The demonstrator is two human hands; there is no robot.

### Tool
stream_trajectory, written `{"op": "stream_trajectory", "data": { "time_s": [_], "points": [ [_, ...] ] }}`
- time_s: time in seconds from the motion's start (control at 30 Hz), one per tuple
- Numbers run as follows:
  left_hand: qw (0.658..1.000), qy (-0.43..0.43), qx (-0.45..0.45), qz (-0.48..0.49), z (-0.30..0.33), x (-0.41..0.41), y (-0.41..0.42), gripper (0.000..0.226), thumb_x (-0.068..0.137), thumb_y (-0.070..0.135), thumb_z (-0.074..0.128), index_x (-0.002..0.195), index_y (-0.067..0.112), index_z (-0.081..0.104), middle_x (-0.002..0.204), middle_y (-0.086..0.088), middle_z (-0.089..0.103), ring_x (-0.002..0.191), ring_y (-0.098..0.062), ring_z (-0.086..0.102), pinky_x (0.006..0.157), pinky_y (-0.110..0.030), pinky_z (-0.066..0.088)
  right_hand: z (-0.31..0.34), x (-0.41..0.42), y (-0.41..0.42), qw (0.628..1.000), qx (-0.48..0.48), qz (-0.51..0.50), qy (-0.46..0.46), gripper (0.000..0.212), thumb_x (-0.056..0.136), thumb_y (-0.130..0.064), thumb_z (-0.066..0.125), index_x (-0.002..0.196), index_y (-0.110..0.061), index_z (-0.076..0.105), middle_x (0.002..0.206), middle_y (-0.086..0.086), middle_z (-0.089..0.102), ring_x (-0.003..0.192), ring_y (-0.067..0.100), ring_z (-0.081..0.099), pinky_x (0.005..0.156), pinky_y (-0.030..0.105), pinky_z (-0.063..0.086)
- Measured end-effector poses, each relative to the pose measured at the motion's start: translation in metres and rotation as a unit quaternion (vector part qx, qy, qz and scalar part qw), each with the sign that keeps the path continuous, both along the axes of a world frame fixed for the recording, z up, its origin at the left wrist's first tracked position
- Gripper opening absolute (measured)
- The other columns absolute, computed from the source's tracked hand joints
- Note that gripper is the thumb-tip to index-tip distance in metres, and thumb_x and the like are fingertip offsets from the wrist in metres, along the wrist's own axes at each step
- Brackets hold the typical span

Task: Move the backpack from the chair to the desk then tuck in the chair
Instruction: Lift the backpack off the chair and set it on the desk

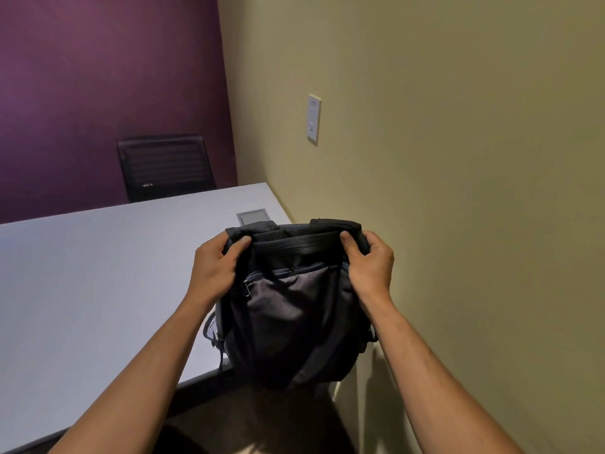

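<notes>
Over the desk's near right corner, beside the yellow wall [458, 158], you hold the backpack [288, 319] upright by its top, and its lower body hangs past the near edge of the desk [98, 290], so it does not look set down yet. Your left hand [216, 267] has its grip closed around the top left of the bag, thumb pressed onto the fabric; your right hand [370, 263] is closed the same way on the top right. Whether the bottom of the bag touches anything is hidden behind its own bulk.

The main risk, as I judge it, is letting go too early: with so much of the bag over the near edge, it would tip toward you and drop to the floor. Carry it further in first. The soft, half-empty body may also slump and roll once you release it. A loose strap [221, 358] dangles at the near edge and could snag as you slide the bag. Watch the small metal plate [254, 217] set into the desk near the far right corner too. The only chair [163, 165] in view stands at the far edge; the one you must tuck in is out of sight.
</notes>
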State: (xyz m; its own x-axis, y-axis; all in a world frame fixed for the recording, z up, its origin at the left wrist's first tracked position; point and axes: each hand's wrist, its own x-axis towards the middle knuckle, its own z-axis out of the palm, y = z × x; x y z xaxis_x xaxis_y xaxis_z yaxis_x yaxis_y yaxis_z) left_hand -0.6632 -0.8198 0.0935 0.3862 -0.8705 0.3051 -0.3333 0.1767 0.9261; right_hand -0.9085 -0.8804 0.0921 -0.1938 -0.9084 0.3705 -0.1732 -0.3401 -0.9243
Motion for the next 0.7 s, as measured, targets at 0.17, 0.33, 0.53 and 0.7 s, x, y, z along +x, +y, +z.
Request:
{"op": "stream_trajectory", "data": {
  "time_s": [0.17, 0.33, 0.53, 0.7],
  "points": [
    [1.0, -0.01, -0.021, -0.003, 0.009, 0.011, -0.043, 0.015, 0.094, 0.023, 0.062, 0.096, 0.033, 0.073, 0.086, 0.022, 0.074, 0.082, 0.003, 0.066, 0.082, -0.024, 0.055, 0.004, 0.016, -0.041, 1.0, -0.003, -0.015, -0.002, 0.039, 0.087, -0.037, 0.071, 0.065, -0.011, 0.051, 0.056, -0.013, 0.045, 0.054, 0.004, 0.035, 0.052, 0.024, 0.034],
    [0.999, -0.032, -0.031, -0.031, 0.018, 0.03, -0.096, 0.017, 0.095, 0.023, 0.061, 0.093, 0.037, 0.071, 0.085, 0.026, 0.073, 0.081, 0.007, 0.065, 0.077, -0.016, 0.052, 0.01, 0.029, -0.076, 0.999, -0.019, -0.042, -0.002, 0.04, 0.087, -0.038, 0.07, 0.063, -0.014, 0.05, 0.052, -0.015, 0.044, 0.051, 0.003, 0.034, 0.049, 0.019, 0.031],
    [0.995, -0.047, -0.028, -0.078, 0.03, 0.052, -0.163, 0.013, 0.094, 0.027, 0.062, 0.093, 0.035, 0.073, 0.085, 0.023, 0.074, 0.079, 0.005, 0.065, 0.073, -0.018, 0.05, 0.012, 0.047, -0.111, 0.996, -0.001, -0.081, -0.047, 0.039, 0.087, -0.038, 0.07, 0.063, -0.015, 0.05, 0.052, -0.017, 0.047, 0.052, 0.002, 0.035, 0.048, 0.018, 0.032],
    [0.99, -0.073, -0.004, -0.123, 0.032, 0.061, -0.219, 0.016, 0.094, 0.026, 0.062, 0.102, 0.02, 0.075, 0.095, 0.003, 0.076, 0.089, -0.014, 0.068, 0.089, -0.043, 0.056, 0.001, 0.061, -0.131, 0.99, 0.039, -0.096, -0.092, 0.035, 0.089, -0.034, 0.07, 0.063, -0.017, 0.052, 0.053, -0.017, 0.049, 0.053, 0.003, 0.038, 0.05, 0.019, 0.035]
  ]
}}
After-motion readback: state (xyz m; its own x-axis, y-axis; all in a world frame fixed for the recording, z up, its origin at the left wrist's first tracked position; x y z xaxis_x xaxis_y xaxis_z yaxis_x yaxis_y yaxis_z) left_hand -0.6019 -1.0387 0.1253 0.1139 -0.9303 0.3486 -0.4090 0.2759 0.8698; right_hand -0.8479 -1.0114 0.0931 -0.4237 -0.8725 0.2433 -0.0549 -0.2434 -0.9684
